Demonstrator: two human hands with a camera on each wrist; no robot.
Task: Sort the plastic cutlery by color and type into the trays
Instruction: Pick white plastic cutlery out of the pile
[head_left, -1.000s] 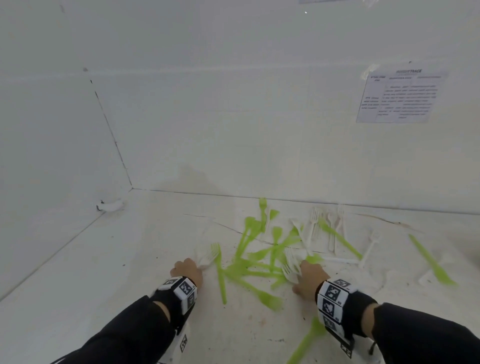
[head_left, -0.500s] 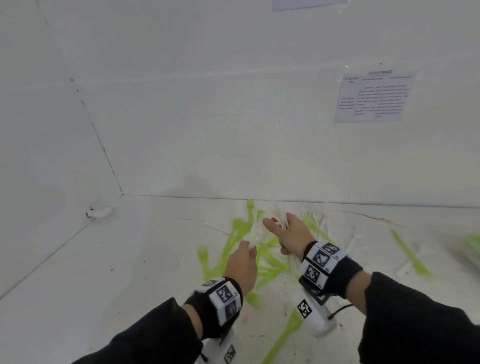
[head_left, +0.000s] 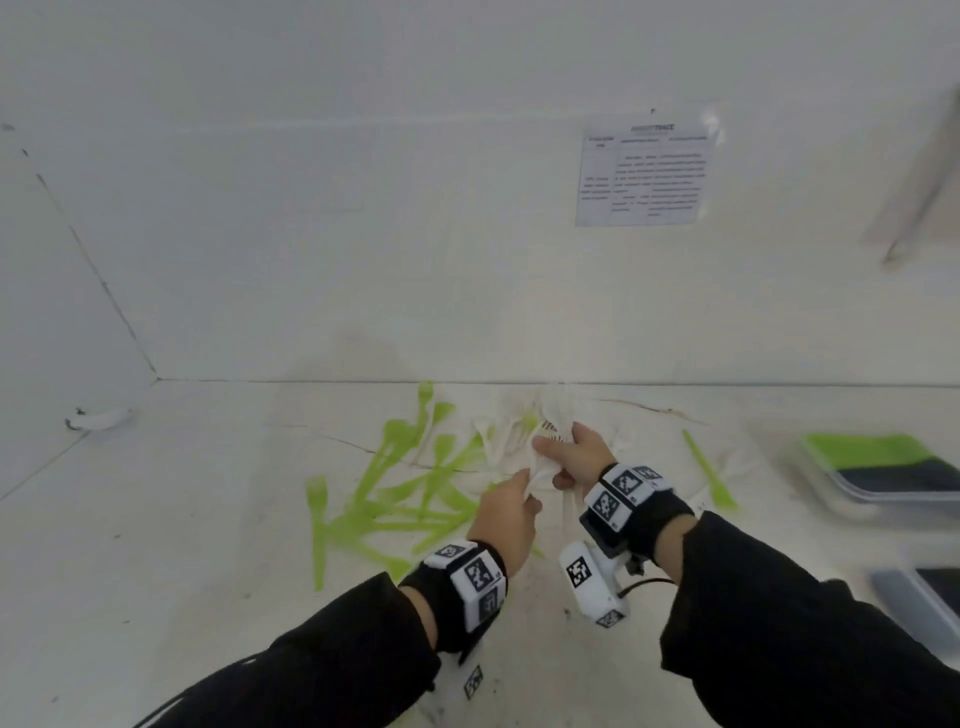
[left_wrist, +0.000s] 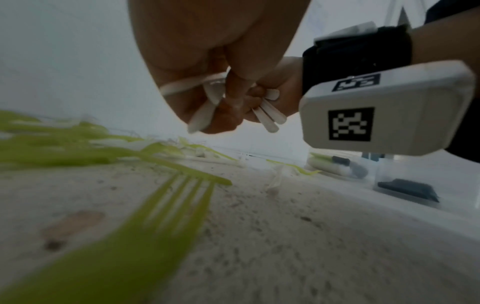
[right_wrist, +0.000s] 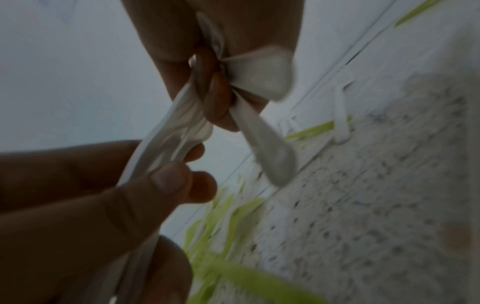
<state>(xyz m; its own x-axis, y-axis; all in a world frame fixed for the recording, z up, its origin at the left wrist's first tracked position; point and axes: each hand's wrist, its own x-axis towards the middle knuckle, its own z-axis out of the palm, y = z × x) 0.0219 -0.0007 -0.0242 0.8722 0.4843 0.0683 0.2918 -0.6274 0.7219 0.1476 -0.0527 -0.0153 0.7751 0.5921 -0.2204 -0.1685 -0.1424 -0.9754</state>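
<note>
Nearest the viewer, two dark sleeves with tagged wrist units reach over the white surface (head_left: 156, 519). The left hand (head_left: 506, 517) pinches the handle ends of white cutlery between thumb and curled fingers. Just beyond and touching the same bundle, the right hand (head_left: 574, 454) is curled round several white pieces (right_wrist: 259, 67), their handles fanning out below the fist; the grip of both hands is thus closed on one shared bundle. Further out, loose green cutlery (head_left: 395, 499) lies scattered on the surface with a few white pieces among it. The trays (head_left: 883, 467) stand well apart at the right edge, one already holding green.

Probable risk: the splayed bundle may shed a piece during the hand-over, since the handles cross rather than align. Spoons and forks gripped together could also reach one tray unsorted.
</note>
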